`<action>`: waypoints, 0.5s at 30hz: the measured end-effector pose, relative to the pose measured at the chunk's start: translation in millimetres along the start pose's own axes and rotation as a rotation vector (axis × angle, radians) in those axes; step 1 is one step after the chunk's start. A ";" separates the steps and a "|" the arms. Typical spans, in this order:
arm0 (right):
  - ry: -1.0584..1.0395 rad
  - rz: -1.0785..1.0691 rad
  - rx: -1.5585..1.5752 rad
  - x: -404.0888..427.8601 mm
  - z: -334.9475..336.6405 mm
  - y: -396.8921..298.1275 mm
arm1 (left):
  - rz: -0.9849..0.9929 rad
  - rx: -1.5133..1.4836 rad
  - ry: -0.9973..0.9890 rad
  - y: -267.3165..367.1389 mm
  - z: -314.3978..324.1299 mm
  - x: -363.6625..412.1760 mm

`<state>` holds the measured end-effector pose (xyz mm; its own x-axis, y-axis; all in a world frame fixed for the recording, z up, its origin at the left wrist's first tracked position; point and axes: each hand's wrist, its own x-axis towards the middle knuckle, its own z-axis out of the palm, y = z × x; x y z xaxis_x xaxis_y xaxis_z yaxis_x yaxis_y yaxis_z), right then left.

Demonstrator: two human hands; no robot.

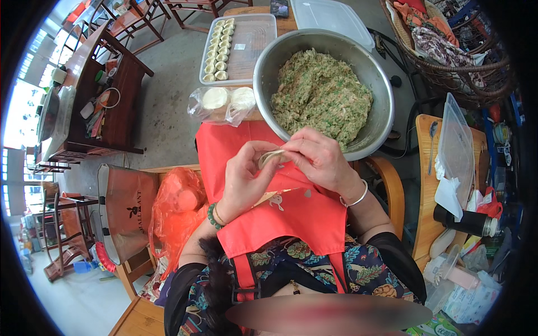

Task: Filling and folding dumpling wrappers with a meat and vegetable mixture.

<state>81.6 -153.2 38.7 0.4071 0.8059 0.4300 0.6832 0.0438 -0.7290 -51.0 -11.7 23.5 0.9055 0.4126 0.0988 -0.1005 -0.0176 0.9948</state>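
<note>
My left hand (250, 176) and my right hand (319, 157) meet over my red apron (235, 140), both pinching the edge of one dumpling (270, 157). Fingers partly cover the dumpling. Just beyond my right hand stands a large metal bowl (387, 103) holding a green, minced filling (321, 94). Left of the bowl, round dough wrappers (214, 98) lie in stacks in clear plastic bags. Farther off, a clear plastic tray (256, 63) bears two rows of shaped dumplings (222, 54) along its left part.
A clear lid (332, 19) lies behind the bowl. At the right are a wicker basket (458, 69) with cloths and a wooden chair (424, 176) bearing a plastic lid and a black flask (458, 219). A red plastic bag (178, 210) and a large bag (128, 210) stand at the left.
</note>
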 end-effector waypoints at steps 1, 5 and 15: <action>0.017 0.006 -0.017 0.2 -1.0 -0.4 | -0.014 -0.002 0.001 -2.9 -0.7 0.9; 0.037 0.001 -0.045 -0.7 -1.8 -2.6 | -0.097 -0.163 0.029 -10.7 -2.9 3.7; 0.082 0.044 0.039 3.2 5.8 -5.1 | 0.090 0.216 0.048 -10.9 -1.2 4.7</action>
<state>75.9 -147.5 40.7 0.4858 0.7565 0.4379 0.6397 0.0337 -0.7679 -46.2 -8.5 13.1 0.8759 0.4433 0.1906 -0.0841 -0.2488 0.9649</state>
